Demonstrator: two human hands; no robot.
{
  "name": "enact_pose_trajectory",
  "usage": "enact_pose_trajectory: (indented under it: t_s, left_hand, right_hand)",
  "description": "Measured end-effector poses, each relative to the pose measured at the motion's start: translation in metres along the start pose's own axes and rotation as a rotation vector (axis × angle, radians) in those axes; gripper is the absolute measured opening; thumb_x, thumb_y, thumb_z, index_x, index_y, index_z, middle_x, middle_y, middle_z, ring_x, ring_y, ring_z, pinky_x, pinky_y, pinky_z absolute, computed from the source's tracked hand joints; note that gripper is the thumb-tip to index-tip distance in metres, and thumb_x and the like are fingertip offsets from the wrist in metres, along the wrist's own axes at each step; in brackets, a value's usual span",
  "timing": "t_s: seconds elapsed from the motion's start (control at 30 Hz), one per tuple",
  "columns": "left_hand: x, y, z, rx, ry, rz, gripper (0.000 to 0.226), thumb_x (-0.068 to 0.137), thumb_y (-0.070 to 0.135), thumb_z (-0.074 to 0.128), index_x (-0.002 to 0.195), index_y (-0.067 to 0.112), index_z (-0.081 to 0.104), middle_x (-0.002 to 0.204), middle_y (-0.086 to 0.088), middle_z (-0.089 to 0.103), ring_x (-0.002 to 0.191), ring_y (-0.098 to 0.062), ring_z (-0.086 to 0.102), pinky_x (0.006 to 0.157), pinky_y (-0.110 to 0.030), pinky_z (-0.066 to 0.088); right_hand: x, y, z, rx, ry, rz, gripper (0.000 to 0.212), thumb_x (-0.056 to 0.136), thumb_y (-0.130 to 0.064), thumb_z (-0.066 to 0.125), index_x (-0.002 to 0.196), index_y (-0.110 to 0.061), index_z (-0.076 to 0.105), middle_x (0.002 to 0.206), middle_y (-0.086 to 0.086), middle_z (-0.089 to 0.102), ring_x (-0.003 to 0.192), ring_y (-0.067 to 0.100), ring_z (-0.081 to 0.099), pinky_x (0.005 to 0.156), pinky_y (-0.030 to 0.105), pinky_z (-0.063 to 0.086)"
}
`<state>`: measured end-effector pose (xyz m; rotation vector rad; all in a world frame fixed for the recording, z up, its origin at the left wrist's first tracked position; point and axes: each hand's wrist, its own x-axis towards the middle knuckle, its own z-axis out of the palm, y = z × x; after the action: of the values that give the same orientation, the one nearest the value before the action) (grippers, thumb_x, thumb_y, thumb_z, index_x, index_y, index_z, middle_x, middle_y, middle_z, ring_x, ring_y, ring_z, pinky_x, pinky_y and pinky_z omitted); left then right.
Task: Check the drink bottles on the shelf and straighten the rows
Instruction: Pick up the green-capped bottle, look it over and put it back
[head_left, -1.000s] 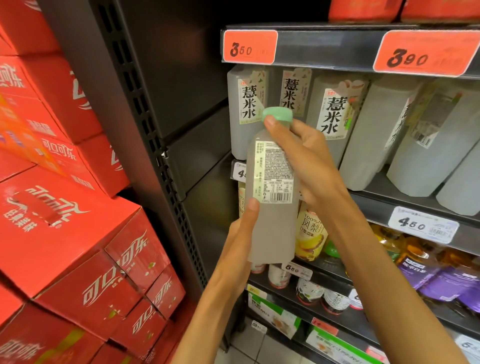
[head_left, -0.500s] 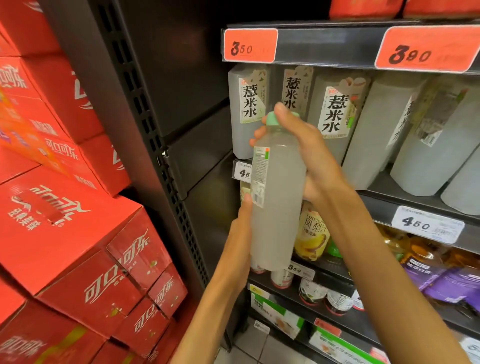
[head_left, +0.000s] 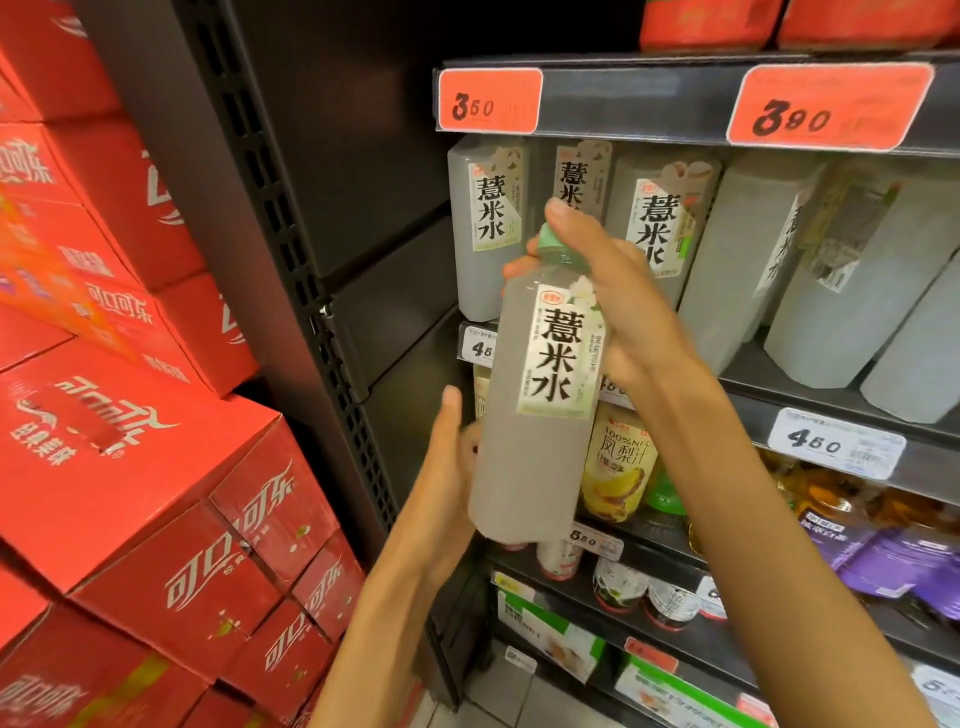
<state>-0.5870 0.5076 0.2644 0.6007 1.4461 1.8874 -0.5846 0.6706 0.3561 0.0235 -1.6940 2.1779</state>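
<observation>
Cloudy bottle (head_left: 530, 457) gripped upright by left hand (head_left: 447, 467) and right hand (head_left: 613, 306).

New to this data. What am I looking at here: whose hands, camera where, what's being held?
No machine: a person's two bare hands, filmed by one wide-angle camera on their head, looking forward and down. The right hand grips the green-capped top of a cloudy drink bottle; the left hand steadies its lower part. Its front label faces the camera. Behind is a shop shelf with a row of the same bottles, some leaning, under orange price tags. Red cola cartons are stacked on the left.
</observation>
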Motion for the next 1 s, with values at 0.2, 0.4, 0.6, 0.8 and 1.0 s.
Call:
enact_pose_trajectory:
  t_s: [0.2,0.4,0.6,0.8,1.0]
  left_hand:
    - [-0.012,0.008,0.020,0.129,0.034,0.105,0.044,0.075,0.077,0.044,0.106,0.052,0.066,0.109,0.000,0.071,0.098,-0.019,0.069,0.084,-0.040,0.054]
    - [-0.026,0.018,0.024,-0.070,-0.021,0.024,0.037,0.079,0.064,0.047,0.104,0.047,0.069,0.112,-0.001,0.071,0.106,-0.023,0.067,0.096,-0.053,0.050]
    - [-0.034,0.023,0.020,-0.275,-0.083,-0.075,0.052,0.079,0.048,0.064,0.125,0.024,0.059,0.119,-0.014,0.068,0.110,-0.036,0.064,0.086,-0.048,0.057]
    - [-0.033,0.021,0.018,-0.220,-0.153,-0.133,0.060,0.075,0.053,0.060,0.124,0.018,0.053,0.107,-0.018,0.072,0.087,-0.035,0.072,0.068,-0.037,0.060]
    - [-0.025,0.007,0.009,-0.117,0.010,-0.137,0.040,0.079,0.041,0.065,0.114,0.023,0.062,0.107,-0.006,0.073,0.102,-0.023,0.069,0.086,-0.042,0.057]
  right_hand:
    - [0.005,-0.004,0.004,-0.241,-0.028,0.081,0.034,0.090,-0.049,0.059,0.098,-0.017,0.069,0.094,0.005,0.076,0.077,0.013,0.073,0.067,0.022,0.054]
    - [0.004,0.021,0.007,0.197,-0.010,0.347,0.038,0.090,-0.029,0.058,0.123,-0.008,0.056,0.112,0.018,0.067,0.113,0.037,0.062,0.085,0.041,0.056]
    - [0.002,0.045,0.004,0.152,0.056,0.565,0.024,0.095,-0.024,0.053,0.110,-0.007,0.061,0.101,0.018,0.065,0.110,0.036,0.059,0.100,0.046,0.044]
    - [-0.005,0.051,0.004,0.133,0.091,0.711,0.028,0.094,-0.027,0.055,0.114,-0.009,0.062,0.101,0.015,0.072,0.093,0.026,0.071,0.080,0.036,0.057]
    - [0.003,0.043,0.004,0.102,0.125,0.439,0.029,0.090,-0.030,0.062,0.109,-0.008,0.062,0.106,0.020,0.068,0.101,0.034,0.066,0.089,0.043,0.052]
